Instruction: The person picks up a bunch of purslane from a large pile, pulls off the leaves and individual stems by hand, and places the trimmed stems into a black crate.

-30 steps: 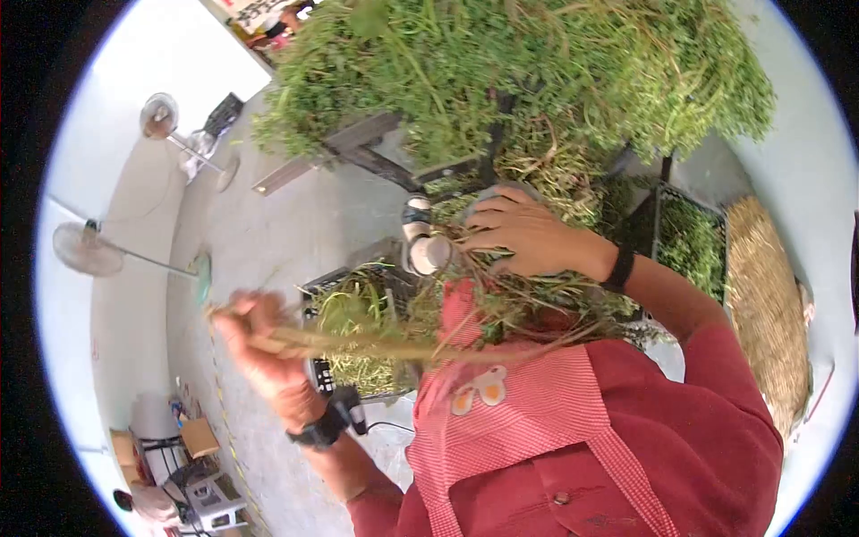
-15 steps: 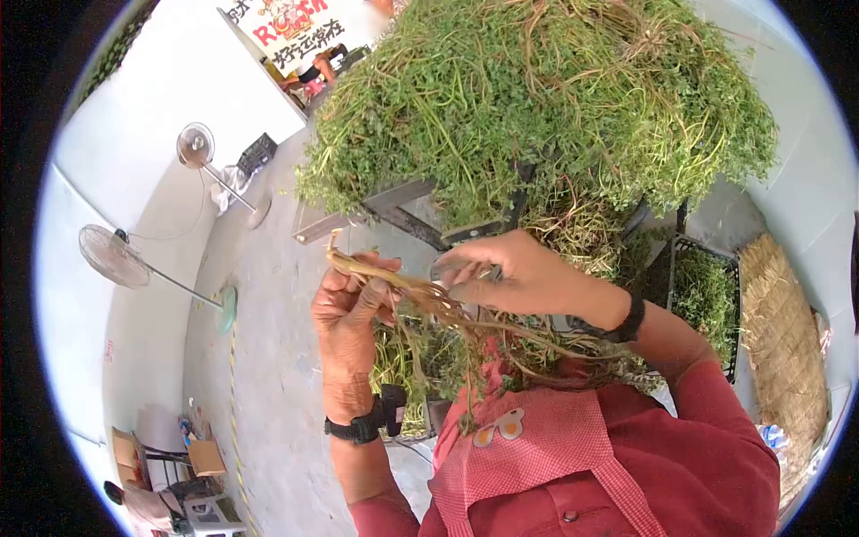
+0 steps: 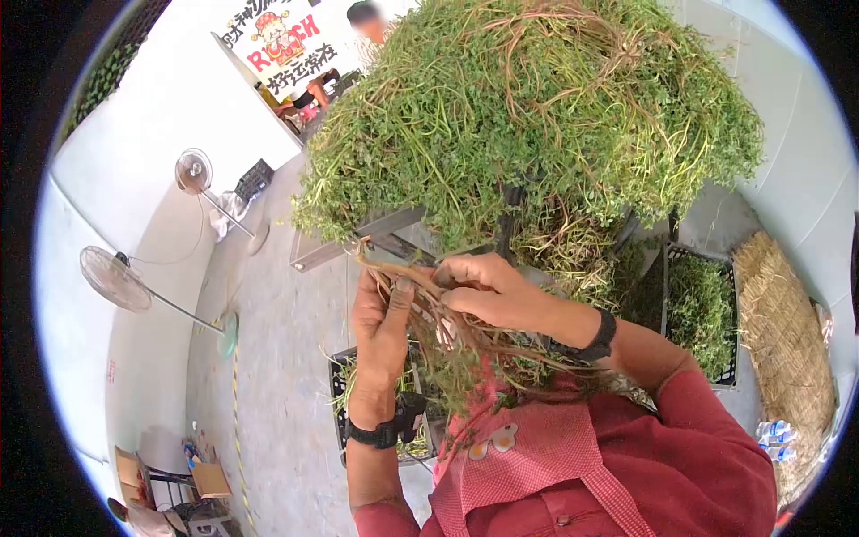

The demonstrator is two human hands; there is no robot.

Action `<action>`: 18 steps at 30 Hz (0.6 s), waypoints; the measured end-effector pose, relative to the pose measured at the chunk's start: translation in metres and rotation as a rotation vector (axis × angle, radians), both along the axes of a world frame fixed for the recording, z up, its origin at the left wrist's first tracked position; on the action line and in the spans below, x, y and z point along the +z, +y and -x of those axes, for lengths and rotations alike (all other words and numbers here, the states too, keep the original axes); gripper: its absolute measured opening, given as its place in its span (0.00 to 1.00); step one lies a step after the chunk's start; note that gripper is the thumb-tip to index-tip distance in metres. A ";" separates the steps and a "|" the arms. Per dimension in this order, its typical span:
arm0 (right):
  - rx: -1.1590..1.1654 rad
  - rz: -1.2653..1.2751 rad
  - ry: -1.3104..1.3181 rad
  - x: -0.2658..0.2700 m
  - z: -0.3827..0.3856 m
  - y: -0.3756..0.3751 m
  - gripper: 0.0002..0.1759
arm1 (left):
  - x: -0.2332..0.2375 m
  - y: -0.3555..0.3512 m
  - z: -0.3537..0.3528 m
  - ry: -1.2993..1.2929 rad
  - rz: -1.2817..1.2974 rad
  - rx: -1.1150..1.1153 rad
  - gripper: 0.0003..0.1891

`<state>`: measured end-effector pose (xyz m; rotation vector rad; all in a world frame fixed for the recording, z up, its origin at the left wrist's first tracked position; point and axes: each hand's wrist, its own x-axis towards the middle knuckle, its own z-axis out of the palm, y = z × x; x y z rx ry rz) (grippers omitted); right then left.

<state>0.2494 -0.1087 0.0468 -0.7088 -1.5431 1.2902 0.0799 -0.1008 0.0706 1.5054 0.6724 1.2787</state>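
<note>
My left hand (image 3: 380,327) is closed around an uprooted leafy plant (image 3: 461,336), just below its thick, pale root end, which points up and left. Brown stems trail from it down and right, with green leaves hanging in front of my apron (image 3: 537,443). Close beside it, my right hand (image 3: 506,295) pinches the same plant's stems between thumb and fingers. The fingertips partly hide where it grips. Beyond both hands rises a big heap of similar green plants (image 3: 519,116), resting on a metal-framed stand (image 3: 318,249).
A black crate (image 3: 338,380) with greens sits below my left hand. Another crate (image 3: 664,313) of greens stands right, beside a woven straw mat (image 3: 778,322) and water bottles (image 3: 777,438). Two fans (image 3: 114,277) stand left. A person (image 3: 367,36) is behind the heap.
My right hand has moved left and closed on the stems beside my left hand. My left hand has shifted slightly right with the plant. A person's head now shows behind the heap.
</note>
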 end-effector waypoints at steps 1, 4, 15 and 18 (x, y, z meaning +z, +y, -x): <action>0.000 -0.003 -0.002 0.004 0.000 -0.003 0.11 | 0.000 0.001 0.000 -0.002 -0.003 0.000 0.09; -0.016 -0.018 -0.064 0.013 0.002 -0.008 0.12 | -0.001 0.001 0.001 -0.066 0.042 0.017 0.06; -0.034 0.163 -0.123 0.039 -0.042 -0.036 0.14 | -0.036 0.039 0.075 -0.092 0.197 0.447 0.05; -0.161 0.143 -0.214 0.037 -0.068 -0.031 0.14 | -0.045 0.054 0.144 -0.544 0.326 0.297 0.09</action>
